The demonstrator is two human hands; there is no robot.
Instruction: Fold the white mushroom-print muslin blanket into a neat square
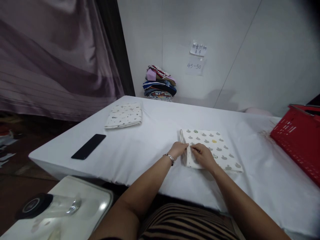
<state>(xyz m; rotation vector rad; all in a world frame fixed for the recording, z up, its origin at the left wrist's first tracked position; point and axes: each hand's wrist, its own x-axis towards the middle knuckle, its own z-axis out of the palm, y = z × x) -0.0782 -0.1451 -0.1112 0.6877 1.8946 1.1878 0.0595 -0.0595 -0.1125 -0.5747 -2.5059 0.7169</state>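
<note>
A folded white cloth [220,146] printed with grey, green and yellow shapes lies on the white-covered table. My left hand [178,150], with a bracelet on its wrist, grips the cloth's left edge, thumb on top and the other fingers mostly hidden at the fold. Just to its right, my right hand [203,155] has its fingers curled into a pinch against the top of the same cloth near that edge. Farther back on the left rests another folded white cloth [125,115] with small dark prints; neither hand touches it.
A black phone-like slab [88,146] lies at the table's left. The red plastic basket [297,136] stands on the right. Behind the table rises a pile of folded fabrics [160,83]. A clear bottle with a dark cap [37,205] lies on a pale stool-like surface at lower left.
</note>
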